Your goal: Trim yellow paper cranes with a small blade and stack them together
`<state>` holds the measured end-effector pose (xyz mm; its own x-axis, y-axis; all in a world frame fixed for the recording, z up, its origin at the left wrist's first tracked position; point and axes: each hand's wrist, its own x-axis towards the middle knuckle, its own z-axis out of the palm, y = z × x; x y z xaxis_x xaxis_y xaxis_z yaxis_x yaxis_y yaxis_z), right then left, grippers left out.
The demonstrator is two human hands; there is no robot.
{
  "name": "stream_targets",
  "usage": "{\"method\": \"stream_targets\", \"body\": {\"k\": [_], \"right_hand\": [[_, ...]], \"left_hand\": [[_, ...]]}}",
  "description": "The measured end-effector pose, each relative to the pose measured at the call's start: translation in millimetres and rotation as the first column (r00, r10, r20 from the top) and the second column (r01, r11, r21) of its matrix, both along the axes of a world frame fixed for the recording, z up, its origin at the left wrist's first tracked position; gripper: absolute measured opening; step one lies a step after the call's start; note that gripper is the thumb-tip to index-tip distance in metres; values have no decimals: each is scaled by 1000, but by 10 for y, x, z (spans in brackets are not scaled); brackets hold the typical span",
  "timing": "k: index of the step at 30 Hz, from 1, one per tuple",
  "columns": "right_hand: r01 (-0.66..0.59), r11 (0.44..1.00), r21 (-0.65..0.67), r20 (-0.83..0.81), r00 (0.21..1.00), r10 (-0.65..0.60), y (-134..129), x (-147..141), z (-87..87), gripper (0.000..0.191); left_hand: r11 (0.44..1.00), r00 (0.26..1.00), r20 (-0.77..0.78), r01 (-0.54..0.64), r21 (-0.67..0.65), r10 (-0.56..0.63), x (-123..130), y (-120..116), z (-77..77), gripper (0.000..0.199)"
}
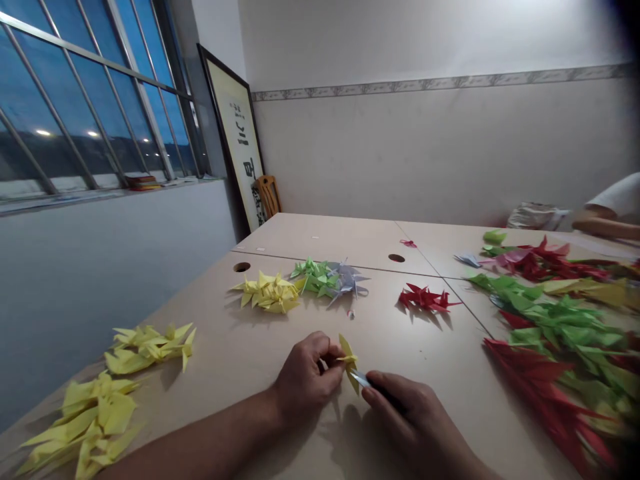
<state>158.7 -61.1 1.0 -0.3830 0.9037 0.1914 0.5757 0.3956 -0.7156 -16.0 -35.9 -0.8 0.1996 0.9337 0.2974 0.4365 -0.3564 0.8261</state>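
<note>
Yellow origami crane (pixel 349 363) — pinched in left fingertips (pixel 336 349); right hand's (pixel 415 420) tool (pixel 361 380) touching

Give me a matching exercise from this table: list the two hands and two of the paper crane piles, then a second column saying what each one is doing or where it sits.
Column one:
1. Left hand
2. Right hand
3. Small red origami cranes
4. Green origami cranes

Column two:
A. Touching the grey origami cranes
B. Holding a slim metal-tipped tool
C. Lying apart, to the right of the other middle piles
D. Pinching a yellow origami crane

Right pairs: 1-D, 2-B, 3-C, 4-A.
</note>
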Motion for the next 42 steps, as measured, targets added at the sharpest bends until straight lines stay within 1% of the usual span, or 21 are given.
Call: {"method": "stream_targets", "body": {"k": [4, 9, 15, 17, 19, 20, 21, 22, 24, 25, 26, 27, 29, 31, 33, 34, 36, 38, 39, 40, 42], "right_hand": [[-12, 1000, 7, -2, 1000, 12, 16, -1, -16, 27], [-41, 998, 41, -33, 999, 42, 34, 7, -68, 26], [-62, 998, 14, -9, 998, 62, 68, 3, -126, 28], [-67, 998, 11, -15, 998, 67, 73, 9, -134, 28], [-51, 999, 17, -36, 998, 51, 74, 19, -139, 28], [-41, 999, 19, -45, 998, 42, 74, 24, -141, 27], [-34, 999, 21, -51, 998, 35, 73, 29, -141, 26], [-30, 999, 22, -51, 998, 32, 72, 34, -142, 26], [-35, 999, 28, -45, 998, 36, 72, 41, -143, 26], [-37, 999, 32, -43, 998, 39, 71, 43, -143, 26], [-37, 999, 38, -44, 998, 38, 70, 44, -144, 26], [-39, 998, 41, -49, 998, 41, 69, 44, -145, 26], [-24, 999, 42, -71, 997, 27, 64, 43, -144, 26], [1, 999, 40, -101, 995, 3, 57, 43, -142, 27], [7, 1000, 23, -120, 993, -4, 53, 48, -143, 27], [2, 1000, 13, -127, 992, -1, 54, 53, -147, 27], [-17, 1000, -11, -132, 991, 15, 63, 64, -162, 27], [-30, 999, -25, -127, 992, 27, 74, 72, -180, 27], [-40, 999, -31, -119, 992, 36, 77, 73, -185, 27], [-49, 998, -36, -109, 993, 45, 76, 73, -186, 27], [-52, 998, -32, -103, 993, 49, 65, 71, -175, 25]], "left_hand": [[999, 999, -18, 35, -1, -35, 0, -15, 8, 6], [996, 996, 2, 90, -20, -90, -12, -18, 7, 9], [996, 997, -8, 79, -30, -79, 7, -31, -61, 13], [997, 998, -4, 70, -14, -70, -12, -17, -44, 12], [997, 998, -11, 57, 46, -57, -97, 38, 31, 11], [995, 999, -25, 29, 96, -26, -171, 85, 89, 11], [987, 999, -44, -23, 156, 30, -264, 144, 154, 11], [972, 992, -63, -93, 218, 110, -372, 212, 219, 11], [910, 948, -81, -270, 314, 309, -608, 363, 327, 11], [882, 918, -91, -339, 328, 387, -722, 435, 360, 11], [866, 891, -112, -389, 315, 441, -828, 498, 380, 12], [859, 869, -139, -425, 286, 476, -922, 549, 390, 13], [863, 846, -197, -453, 224, 495, -1082, 597, 411, 19], [869, 830, -266, -445, 215, 491, -1232, 562, 485, 27], [882, 795, -383, -413, 228, 471, -1400, 449, 636, 31], [894, 766, -461, -394, 213, 447, -1492, 370, 733, 31], [925, 711, -606, -359, 121, 355, -1676, 189, 926, 30], [943, 694, -683, -332, -23, 228, -1827, 8, 1057, 31], [944, 694, -700, -318, -83, 172, -1883, -72, 1081, 32], [944, 692, -710, -305, -123, 131, -1923, -140, 1075, 33], [952, 668, -739, -277, -133, 91, -1972, -231, 978, 34]]}}
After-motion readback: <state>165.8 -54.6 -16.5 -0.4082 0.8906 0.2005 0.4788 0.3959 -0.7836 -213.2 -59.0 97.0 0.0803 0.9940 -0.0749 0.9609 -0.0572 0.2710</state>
